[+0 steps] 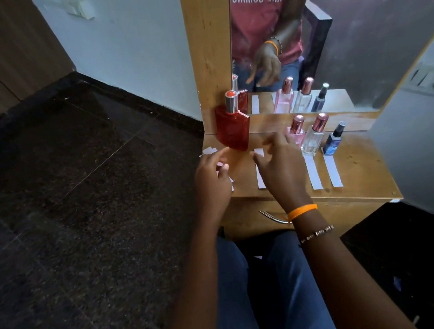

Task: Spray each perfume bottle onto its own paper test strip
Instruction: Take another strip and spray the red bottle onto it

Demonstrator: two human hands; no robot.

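Red perfume bottle [233,127] stands upright at the bench's [360,169] far left corner, at 12 o'clock from the left hand [210,176], the nearer one. Both hands are open and empty; right hand [281,167] covers a paper strip [261,178].

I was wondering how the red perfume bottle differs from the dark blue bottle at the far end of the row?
The red bottle is broad and flat-sided; the dark blue bottle is slim and much smaller. The red bottle has a silver collar with a red top, the dark blue bottle a black spray head. The red bottle stands at the left end by the mirror frame, the dark blue bottle at the right end. Both stand upright on the wooden shelf, untouched by either hand.
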